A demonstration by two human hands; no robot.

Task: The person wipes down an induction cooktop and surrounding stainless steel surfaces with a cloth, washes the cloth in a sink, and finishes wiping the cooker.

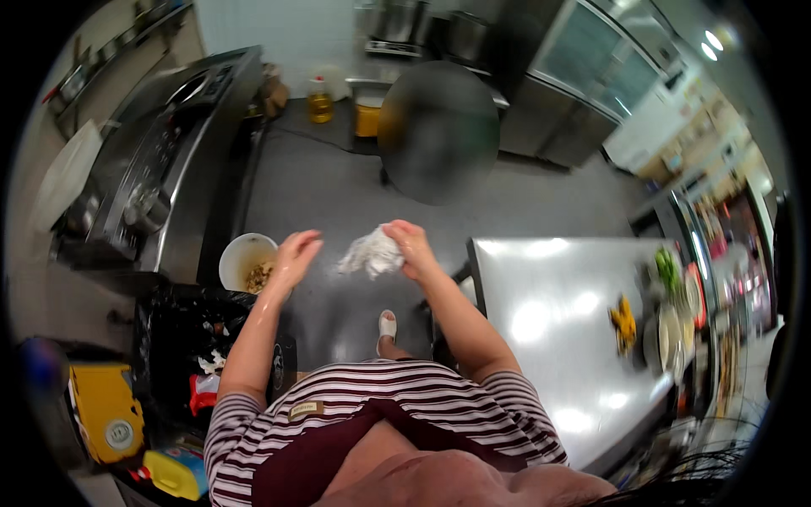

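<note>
My right hand (410, 247) grips a crumpled white cloth (374, 253), which hangs from the fingers over the grey floor. To its left, my left hand (294, 260) is raised with nothing in it, its fingers slightly curled and its wet skin shining. Below and beside that hand stands a white bucket (231, 263) with brownish food scraps at the bottom. A bin with a black liner (158, 329) lies under my left forearm and holds white and red waste.
A steel table (538, 285) stands at right, bearing a yellow cloth or glove (624, 324), bowls and greens. Steel kitchen equipment (190, 146) runs along the left. An oil bottle (320, 104) and a refrigerator (570, 89) are farther off. A dark round blur (440, 133) hides part of the floor.
</note>
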